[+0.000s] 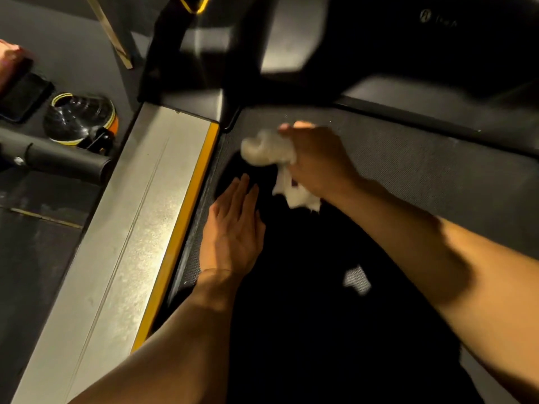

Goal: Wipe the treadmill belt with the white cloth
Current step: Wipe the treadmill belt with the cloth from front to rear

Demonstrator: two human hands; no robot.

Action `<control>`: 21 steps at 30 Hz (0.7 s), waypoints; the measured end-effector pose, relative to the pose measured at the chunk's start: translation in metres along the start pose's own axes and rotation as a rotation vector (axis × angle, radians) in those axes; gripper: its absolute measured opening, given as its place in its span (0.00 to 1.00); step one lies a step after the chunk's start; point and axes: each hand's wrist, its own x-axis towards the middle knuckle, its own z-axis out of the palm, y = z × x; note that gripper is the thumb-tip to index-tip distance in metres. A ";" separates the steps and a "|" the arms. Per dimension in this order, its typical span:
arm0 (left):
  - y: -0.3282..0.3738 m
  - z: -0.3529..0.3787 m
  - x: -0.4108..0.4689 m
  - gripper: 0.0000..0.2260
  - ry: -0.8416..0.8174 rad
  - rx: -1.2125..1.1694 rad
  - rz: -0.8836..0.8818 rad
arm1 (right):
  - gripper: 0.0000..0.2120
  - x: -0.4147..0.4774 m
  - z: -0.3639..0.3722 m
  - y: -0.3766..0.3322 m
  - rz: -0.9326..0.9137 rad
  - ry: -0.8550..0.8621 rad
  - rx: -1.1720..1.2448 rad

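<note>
The dark grey treadmill belt point(414, 170) runs through the middle of the view, its near part in deep shadow. My right hand point(318, 158) grips a crumpled white cloth point(267, 150) at the belt's front left corner; the cloth bulges out to the left of the hand and a tail hangs below the palm. My left hand point(233, 231) lies flat on the belt with straight fingers, just below the cloth and close to the belt's left edge.
A silver side rail point(131, 228) with a yellow strip point(186, 214) borders the belt on the left. The treadmill's black motor hood point(393, 39) rises ahead. Left of the rail, a black-and-yellow object point(81, 118), a dark phone point(23, 96) and a black tube point(64, 161) lie on the floor.
</note>
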 end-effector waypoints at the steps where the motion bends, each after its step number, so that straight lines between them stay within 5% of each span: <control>1: -0.001 0.000 0.001 0.21 0.010 -0.009 0.008 | 0.10 0.010 -0.004 0.008 0.061 0.107 -0.022; 2: -0.002 -0.001 0.001 0.20 -0.006 -0.010 0.012 | 0.09 0.025 -0.004 0.021 0.127 0.178 -0.040; 5: -0.003 -0.003 -0.002 0.21 -0.035 0.029 0.019 | 0.18 0.039 0.005 0.028 0.309 0.045 -0.070; 9: 0.001 -0.007 -0.001 0.20 0.008 0.116 0.045 | 0.17 -0.008 0.001 -0.005 -0.009 -0.153 0.063; 13: -0.001 -0.003 -0.001 0.20 0.055 0.099 0.043 | 0.10 0.011 -0.026 0.051 0.293 0.156 -0.037; 15: 0.000 -0.003 -0.002 0.20 0.053 0.105 0.036 | 0.14 0.012 -0.021 0.071 0.360 0.139 -0.135; 19: 0.000 0.000 -0.003 0.20 0.085 0.090 0.041 | 0.09 -0.035 -0.006 0.039 0.062 -0.123 -0.016; 21: 0.000 -0.001 -0.002 0.21 0.083 0.096 0.040 | 0.15 -0.043 -0.025 0.029 0.040 -0.064 0.048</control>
